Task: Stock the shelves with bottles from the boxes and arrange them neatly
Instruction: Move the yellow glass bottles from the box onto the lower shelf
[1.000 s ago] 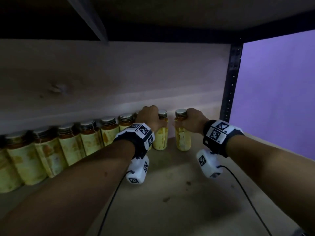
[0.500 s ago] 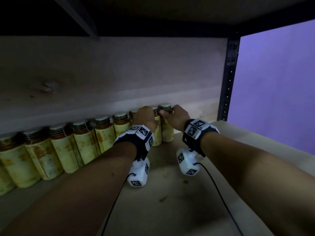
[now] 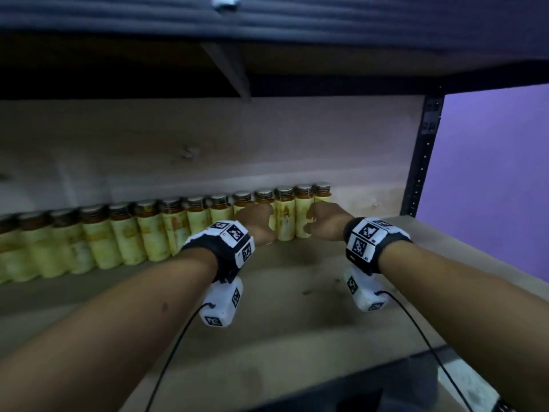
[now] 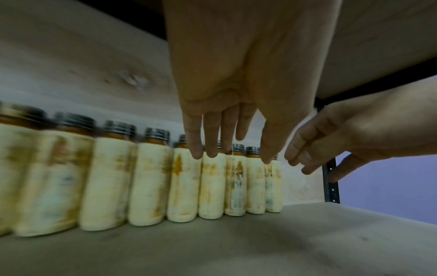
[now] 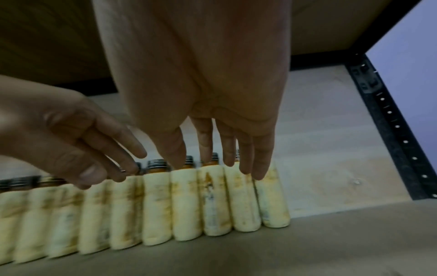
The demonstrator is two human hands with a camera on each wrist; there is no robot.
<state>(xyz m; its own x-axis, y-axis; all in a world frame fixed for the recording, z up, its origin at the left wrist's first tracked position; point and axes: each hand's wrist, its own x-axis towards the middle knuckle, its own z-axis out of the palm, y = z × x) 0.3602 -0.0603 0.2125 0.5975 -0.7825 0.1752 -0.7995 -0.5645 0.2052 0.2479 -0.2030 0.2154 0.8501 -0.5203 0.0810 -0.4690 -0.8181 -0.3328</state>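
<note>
A row of yellow-labelled bottles (image 3: 166, 230) with dark metal caps runs from the left edge toward the centre, standing upright against the back panel of the wooden shelf (image 3: 297, 316). At centre, the left hand (image 3: 258, 223) hangs with fingers straight, holding nothing. Just right of it, the right hand (image 3: 326, 220) is likewise loose and empty, near the row's last bottle (image 5: 272, 198).

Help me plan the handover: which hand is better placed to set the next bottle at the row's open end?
Right, probably. The right hand, fingers straight and empty, sits by the last yellow-labelled, metal-capped bottle, next to bare wooden shelf. The left hand sits further inside the row.
</note>
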